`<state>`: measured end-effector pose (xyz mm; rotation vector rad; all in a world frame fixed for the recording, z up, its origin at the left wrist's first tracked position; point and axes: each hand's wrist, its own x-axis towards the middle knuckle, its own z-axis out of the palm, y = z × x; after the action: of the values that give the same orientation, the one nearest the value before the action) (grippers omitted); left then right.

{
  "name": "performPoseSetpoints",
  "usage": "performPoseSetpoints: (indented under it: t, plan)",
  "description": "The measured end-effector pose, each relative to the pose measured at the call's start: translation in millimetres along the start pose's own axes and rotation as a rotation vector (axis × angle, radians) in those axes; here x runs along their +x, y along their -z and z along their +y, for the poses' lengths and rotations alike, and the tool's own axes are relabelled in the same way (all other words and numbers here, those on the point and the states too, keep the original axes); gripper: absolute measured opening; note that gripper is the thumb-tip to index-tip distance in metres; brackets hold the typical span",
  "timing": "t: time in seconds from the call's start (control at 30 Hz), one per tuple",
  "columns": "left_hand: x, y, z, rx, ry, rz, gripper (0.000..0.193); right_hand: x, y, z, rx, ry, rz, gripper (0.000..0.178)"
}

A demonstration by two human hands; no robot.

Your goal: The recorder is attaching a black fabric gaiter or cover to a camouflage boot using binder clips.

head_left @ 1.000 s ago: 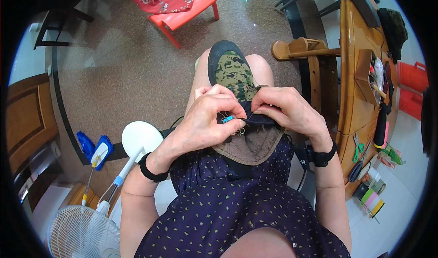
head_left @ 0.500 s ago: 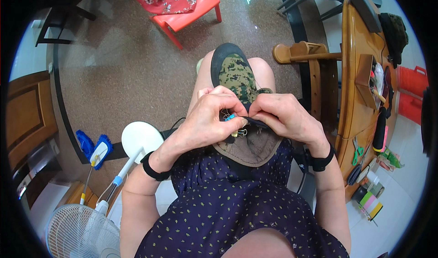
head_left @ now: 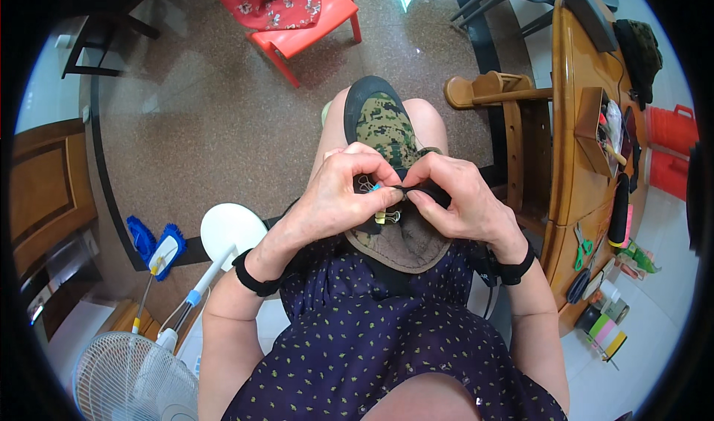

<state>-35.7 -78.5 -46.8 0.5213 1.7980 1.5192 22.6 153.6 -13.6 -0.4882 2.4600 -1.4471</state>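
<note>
A green camouflage shoe (head_left: pixel 385 127) with a black rim around its toe lies across my lap, toe pointing away from me. Its opening and brownish lining (head_left: pixel 407 244) face me. My left hand (head_left: pixel 355 187) is closed, thumb and forefinger pinching a dark fabric edge at the shoe's opening. Thumb and forefinger of my right hand (head_left: pixel 460 195) meet at the same edge, right beside the left fingertips. A yellow binder clip (head_left: pixel 382 218) grips the fabric just below my left thumb. Partly behind the left fingers is a blue clip (head_left: pixel 374 188). Any small tool between my fingertips is hidden.
To my right, a wooden table (head_left: pixel 569 138) holds a box of small items (head_left: pixel 593 131), green-handled scissors (head_left: pixel 582 254) and thread spools (head_left: pixel 606 333). At left stand a white fan (head_left: pixel 134 380) and a white round-headed stand (head_left: pixel 232 227). A red chair (head_left: pixel 312 38) is ahead.
My right thumb and forefinger have opened out a little and shifted slightly left along the dark edge. More of the yellow clip now shows. The left hand keeps its pinch.
</note>
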Motion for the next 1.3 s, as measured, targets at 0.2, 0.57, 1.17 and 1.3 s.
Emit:
performPoseSetpoints:
  t: [0.2,0.57,1.17,1.3]
  plan:
    - [-0.6,-3.8,-3.0,0.008,-0.043,0.035,0.016,1.6,5.6,-11.5,-0.336,0.21,0.209,0.026]
    - [-0.3,-11.3,4.9,0.125,-0.073,0.111,0.018,-2.7,-12.6,-17.0,-0.606,0.43,0.37,0.015]
    - [-15.6,-37.8,8.4,0.709,-0.539,0.55,0.02,-76.9,38.8,-92.8,0.147,0.412,1.473,0.014]
    - [-22.4,-41.0,6.0,0.774,-0.531,0.577,0.021,-46.5,8.3,-57.9,-0.144,0.016,0.866,0.024]
